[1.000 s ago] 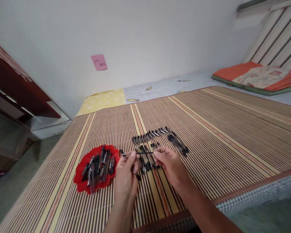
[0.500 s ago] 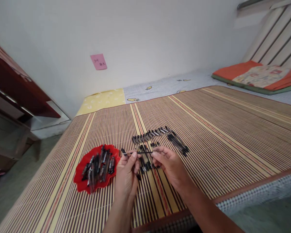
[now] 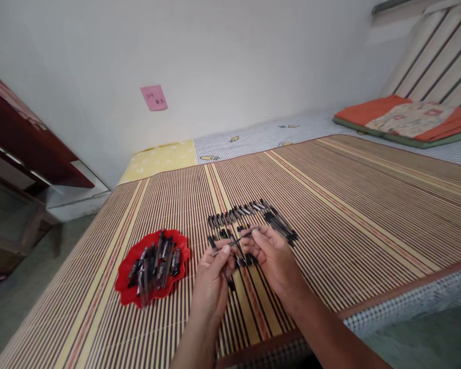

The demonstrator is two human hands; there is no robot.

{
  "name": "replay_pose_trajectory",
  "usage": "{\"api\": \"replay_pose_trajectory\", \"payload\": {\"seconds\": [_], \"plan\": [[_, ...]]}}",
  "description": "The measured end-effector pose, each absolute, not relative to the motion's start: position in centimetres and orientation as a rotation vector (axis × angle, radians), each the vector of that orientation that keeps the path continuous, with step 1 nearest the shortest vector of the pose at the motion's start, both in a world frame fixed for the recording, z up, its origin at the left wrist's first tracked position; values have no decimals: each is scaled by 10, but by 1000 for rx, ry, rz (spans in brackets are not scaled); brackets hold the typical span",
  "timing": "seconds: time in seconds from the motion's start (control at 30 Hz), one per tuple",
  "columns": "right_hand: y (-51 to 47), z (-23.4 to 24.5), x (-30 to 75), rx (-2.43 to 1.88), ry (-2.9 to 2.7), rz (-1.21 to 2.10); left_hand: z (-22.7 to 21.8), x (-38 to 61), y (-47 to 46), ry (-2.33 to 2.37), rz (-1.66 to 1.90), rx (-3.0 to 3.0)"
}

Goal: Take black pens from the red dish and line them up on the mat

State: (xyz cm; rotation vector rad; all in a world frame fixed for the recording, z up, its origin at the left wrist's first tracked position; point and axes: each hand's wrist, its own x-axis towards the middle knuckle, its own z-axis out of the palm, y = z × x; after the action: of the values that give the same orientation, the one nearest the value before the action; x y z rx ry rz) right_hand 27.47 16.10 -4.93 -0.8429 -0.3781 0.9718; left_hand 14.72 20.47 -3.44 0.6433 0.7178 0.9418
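Note:
My left hand (image 3: 214, 274) is closed, its thumb and finger pinching one end of a thin dark pen refill (image 3: 236, 241). Black ends of what looks like a pen (image 3: 211, 241) stick out above and below that hand's fingers. Thumb and fingertips of my right hand (image 3: 271, 256) pinch the refill's other end, which slants up to the right. Beneath and between both hands lie several black pen parts (image 3: 249, 260), partly covered by my fingers. Just beyond them runs a row of black pen caps (image 3: 234, 212). Several slim black pieces (image 3: 280, 228) lie bundled beside my right hand.
Left of my hands, a red scalloped dish (image 3: 125, 297) holds several clear and black pen pieces (image 3: 163, 256). A striped bamboo mat (image 3: 330, 205) covers the bed. Folded orange cloth (image 3: 388, 110) lies at the far right. Pink paper (image 3: 154, 98) is stuck on the wall.
Both hands have shifted slightly right, and my right hand has risen a little. The refill, level before, now slants upward to the right.

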Motion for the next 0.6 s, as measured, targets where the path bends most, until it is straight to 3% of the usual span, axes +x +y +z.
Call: {"api": "replay_pose_trajectory", "payload": {"seconds": [0.3, 0.47, 0.6], "plan": [[144, -52, 350, -1280, -696, 426, -36, 133, 228, 789, 984, 485], [134, -71, 362, -1590, -1448, 358, -37, 131, 229, 785, 973, 484], [128, -77, 360, -1717, -1710, 363, -39, 133, 228, 780, 939, 492]]}}
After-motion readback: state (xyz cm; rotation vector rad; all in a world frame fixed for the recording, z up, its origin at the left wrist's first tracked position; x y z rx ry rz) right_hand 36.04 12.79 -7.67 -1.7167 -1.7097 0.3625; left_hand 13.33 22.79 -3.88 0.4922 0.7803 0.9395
